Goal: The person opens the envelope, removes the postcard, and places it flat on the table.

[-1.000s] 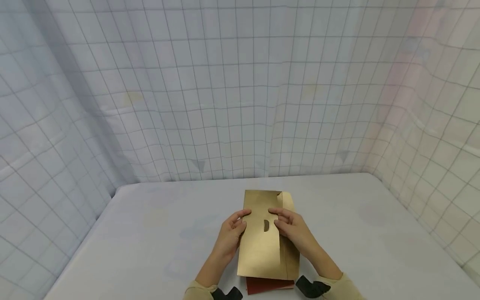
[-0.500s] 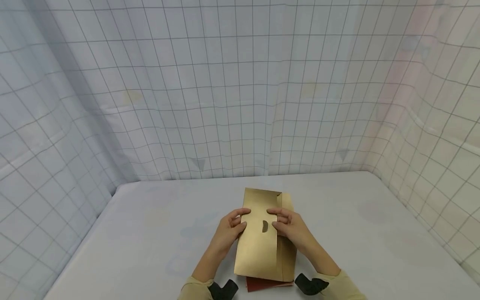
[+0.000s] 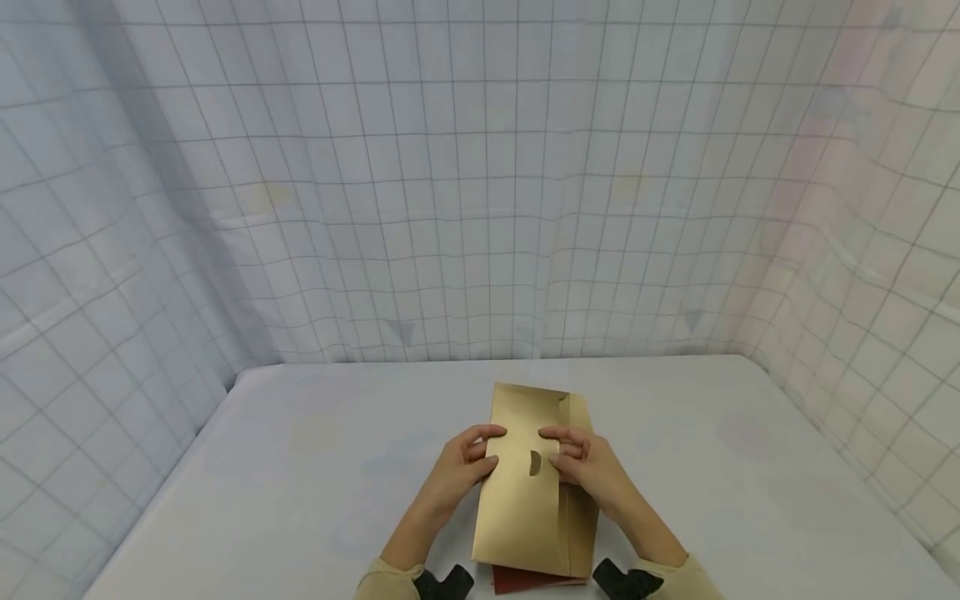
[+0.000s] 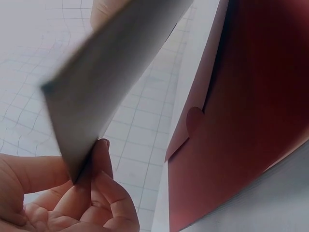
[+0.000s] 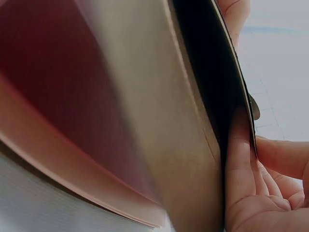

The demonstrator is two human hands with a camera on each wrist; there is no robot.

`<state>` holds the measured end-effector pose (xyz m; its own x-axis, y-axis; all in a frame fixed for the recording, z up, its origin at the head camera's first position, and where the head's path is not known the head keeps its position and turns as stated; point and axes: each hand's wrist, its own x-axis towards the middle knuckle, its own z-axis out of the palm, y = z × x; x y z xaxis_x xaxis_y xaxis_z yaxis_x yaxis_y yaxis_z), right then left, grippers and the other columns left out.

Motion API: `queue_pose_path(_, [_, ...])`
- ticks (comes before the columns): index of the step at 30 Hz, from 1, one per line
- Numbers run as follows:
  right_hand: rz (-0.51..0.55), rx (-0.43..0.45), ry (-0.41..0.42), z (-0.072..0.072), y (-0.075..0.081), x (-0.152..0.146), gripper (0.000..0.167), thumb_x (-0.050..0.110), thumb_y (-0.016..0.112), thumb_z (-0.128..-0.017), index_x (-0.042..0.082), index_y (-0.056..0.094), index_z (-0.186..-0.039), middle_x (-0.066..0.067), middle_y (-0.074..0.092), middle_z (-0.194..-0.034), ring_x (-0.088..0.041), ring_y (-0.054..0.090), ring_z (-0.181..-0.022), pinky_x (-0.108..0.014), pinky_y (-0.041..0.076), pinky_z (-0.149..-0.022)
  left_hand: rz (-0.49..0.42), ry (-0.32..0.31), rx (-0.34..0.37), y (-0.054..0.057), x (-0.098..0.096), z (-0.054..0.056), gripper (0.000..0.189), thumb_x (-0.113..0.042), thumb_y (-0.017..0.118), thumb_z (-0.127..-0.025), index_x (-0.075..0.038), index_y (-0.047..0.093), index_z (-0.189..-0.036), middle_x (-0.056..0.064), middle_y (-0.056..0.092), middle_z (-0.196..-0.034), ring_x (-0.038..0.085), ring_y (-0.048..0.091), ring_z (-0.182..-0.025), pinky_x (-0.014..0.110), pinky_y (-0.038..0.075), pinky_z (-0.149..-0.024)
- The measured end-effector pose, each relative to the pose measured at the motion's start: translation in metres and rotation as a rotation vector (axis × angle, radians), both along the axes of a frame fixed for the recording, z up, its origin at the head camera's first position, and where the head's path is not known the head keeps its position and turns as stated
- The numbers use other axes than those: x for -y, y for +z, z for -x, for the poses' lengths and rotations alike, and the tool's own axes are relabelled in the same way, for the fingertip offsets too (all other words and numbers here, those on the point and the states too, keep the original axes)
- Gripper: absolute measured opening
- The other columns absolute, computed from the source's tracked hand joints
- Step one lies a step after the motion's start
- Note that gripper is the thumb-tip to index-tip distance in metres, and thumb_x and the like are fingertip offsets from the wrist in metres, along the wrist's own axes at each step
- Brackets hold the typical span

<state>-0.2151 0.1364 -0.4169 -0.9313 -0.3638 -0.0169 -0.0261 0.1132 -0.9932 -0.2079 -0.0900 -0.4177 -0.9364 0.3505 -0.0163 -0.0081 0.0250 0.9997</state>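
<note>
A gold envelope (image 3: pixel 517 521) with a small dark half-round notch is held up in front of me, its flap side at the right. My left hand (image 3: pixel 456 471) pinches its left edge between thumb and fingers. At the right, my right hand (image 3: pixel 592 468) grips the edge of the front panel. The right wrist view has the fingers inside the parted gold layers (image 5: pixel 193 193), with the thumb outside. Below lies a red envelope (image 4: pixel 227 164), mostly hidden from the head view; its tabbed flap shows in the left wrist view.
The things are over a table with a white cloth (image 3: pixel 300 467). White grid-patterned curtains (image 3: pixel 480 208) hang behind it and along both sides. Each wrist carries a dark strap-on device (image 3: pixel 446 583) at the sleeve cuff.
Both hands keep their hold on the gold envelope, which tilts very slightly. The whole head view has shifted a little.
</note>
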Motion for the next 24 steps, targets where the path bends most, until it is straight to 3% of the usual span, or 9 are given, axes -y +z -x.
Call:
queue_pose_path(8, [0.019, -0.025, -0.003, 0.0003, -0.0015, -0.0026, 0.044, 0.007, 0.059, -0.09, -0.006, 0.047, -0.13, -0.002, 0.072, -0.089, -0.005, 0.067, -0.082, -0.025, 0.056, -0.073, 0.004, 0.003, -0.021, -0.0004, -0.001, 0.0011, 0.039, 0.002, 0.05, -0.092, -0.002, 0.047, -0.131, 0.025, 0.058, -0.127, 0.007, 0.064, -0.09, 0.024, 0.051, -0.076])
queue_pose_path(15, [-0.022, -0.053, -0.028, -0.0005, 0.0022, -0.0019, 0.041, 0.009, 0.061, -0.089, -0.008, 0.049, -0.124, 0.012, 0.057, -0.065, -0.003, 0.057, -0.069, -0.022, 0.053, -0.069, 0.019, 0.008, -0.031, 0.0031, -0.0006, 0.001, 0.038, 0.001, 0.051, -0.092, 0.0, 0.047, -0.129, 0.025, 0.062, -0.119, 0.008, 0.061, -0.081, 0.024, 0.048, -0.073])
queue_pose_path(20, [-0.037, -0.062, -0.046, -0.0003, 0.0026, -0.0006, 0.035, 0.011, 0.062, -0.088, -0.009, 0.05, -0.114, 0.013, 0.052, -0.064, -0.003, 0.05, -0.067, -0.022, 0.052, -0.069, 0.019, 0.02, -0.022, 0.0045, -0.0002, 0.0007, 0.037, 0.001, 0.051, -0.092, 0.0, 0.047, -0.129, 0.022, 0.063, -0.114, 0.009, 0.059, -0.079, 0.025, 0.048, -0.073])
queue_pose_path(24, [-0.041, -0.045, -0.046, -0.0004, 0.0011, -0.0011, 0.035, 0.011, 0.062, -0.088, -0.008, 0.051, -0.115, 0.013, 0.05, -0.063, -0.002, 0.049, -0.067, -0.021, 0.052, -0.07, 0.003, 0.021, 0.003, 0.0031, 0.0001, -0.0004, 0.037, 0.001, 0.05, -0.092, 0.0, 0.046, -0.129, 0.022, 0.062, -0.118, 0.008, 0.061, -0.079, 0.026, 0.049, -0.072])
